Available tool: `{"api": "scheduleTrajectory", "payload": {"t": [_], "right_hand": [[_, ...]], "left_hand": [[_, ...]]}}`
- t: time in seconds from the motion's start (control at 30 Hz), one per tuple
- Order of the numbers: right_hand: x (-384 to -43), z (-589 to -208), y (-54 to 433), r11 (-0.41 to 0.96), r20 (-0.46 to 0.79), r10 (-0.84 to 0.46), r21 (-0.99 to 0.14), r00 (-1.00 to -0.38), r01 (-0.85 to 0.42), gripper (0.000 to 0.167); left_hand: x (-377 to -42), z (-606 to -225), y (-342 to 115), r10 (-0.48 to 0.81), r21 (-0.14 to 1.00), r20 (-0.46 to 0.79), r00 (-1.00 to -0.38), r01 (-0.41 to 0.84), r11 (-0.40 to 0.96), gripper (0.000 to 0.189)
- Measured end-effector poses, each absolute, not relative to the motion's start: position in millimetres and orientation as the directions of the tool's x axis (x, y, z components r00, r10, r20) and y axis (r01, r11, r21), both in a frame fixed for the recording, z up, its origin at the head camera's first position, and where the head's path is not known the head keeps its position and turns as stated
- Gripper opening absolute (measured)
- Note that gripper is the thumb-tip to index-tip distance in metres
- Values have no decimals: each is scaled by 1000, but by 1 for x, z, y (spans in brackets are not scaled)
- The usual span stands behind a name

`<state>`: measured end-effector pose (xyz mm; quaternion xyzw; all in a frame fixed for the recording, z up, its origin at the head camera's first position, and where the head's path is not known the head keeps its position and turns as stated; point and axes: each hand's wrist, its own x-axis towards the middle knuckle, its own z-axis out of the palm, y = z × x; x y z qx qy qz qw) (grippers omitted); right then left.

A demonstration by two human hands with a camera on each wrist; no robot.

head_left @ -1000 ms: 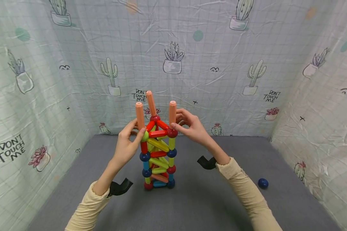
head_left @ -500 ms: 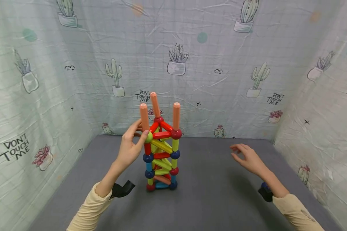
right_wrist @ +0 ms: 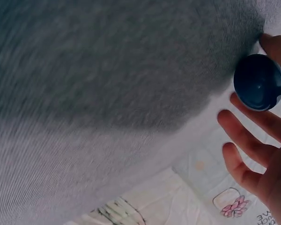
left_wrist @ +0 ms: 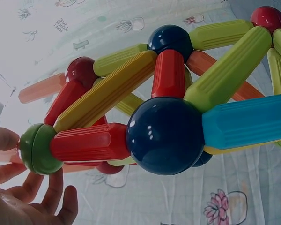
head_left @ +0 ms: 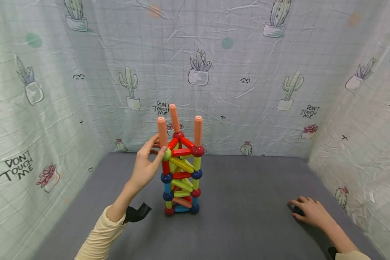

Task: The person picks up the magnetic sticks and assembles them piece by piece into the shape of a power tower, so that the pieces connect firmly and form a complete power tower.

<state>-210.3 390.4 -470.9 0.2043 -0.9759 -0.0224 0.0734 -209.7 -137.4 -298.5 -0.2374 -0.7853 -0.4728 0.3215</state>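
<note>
A tower of coloured magnetic sticks and balls [head_left: 182,175] stands upright left of the middle in the head view. Orange sticks [head_left: 198,131] rise from its top corners. My left hand [head_left: 146,164] grips the tower's near left top corner, thumb at the green ball [left_wrist: 37,149] and fingers behind the orange stick [head_left: 162,130] there. Over at the right of the table, my right hand [head_left: 312,211] has its thumb and index finger around a dark blue ball [right_wrist: 258,82]. In the head view the hand covers most of that ball [head_left: 298,211].
The grey table [head_left: 240,202] runs back to a hanging cloth [head_left: 247,119] printed with cacti, which also closes in both sides. A black strap [head_left: 138,213] sticks out from the left wrist.
My right hand has left the tower's right top corner, moved right and down, and come to the blue ball. My left hand stays at the tower.
</note>
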Motion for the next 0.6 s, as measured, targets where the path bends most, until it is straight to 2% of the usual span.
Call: {"api": "scheduleTrajectory", "payload": {"t": [0.17,0.33,0.43,0.53,0.6], "right_hand": [[-215,-472,388,913,102,-407,64,-908,-402,24],[-220,-466,383,884,196,-466,134,-863,-448,21],[-226,-457,371,837,326,-547,213,-771,-504,25],[-237,-436,351,773,435,-633,303,-641,-558,23],[-245,-414,332,735,481,-673,351,-562,-580,36]], "left_hand": [[-198,-285,-132,75,588,728,-682,677,442,41],[-186,-273,-126,76,582,727,-682,671,458,39],[-191,-278,-128,77,586,726,-684,672,453,39],[-201,-287,-132,74,584,729,-680,675,450,40],[-207,-293,-134,70,591,727,-684,673,445,40]]}}
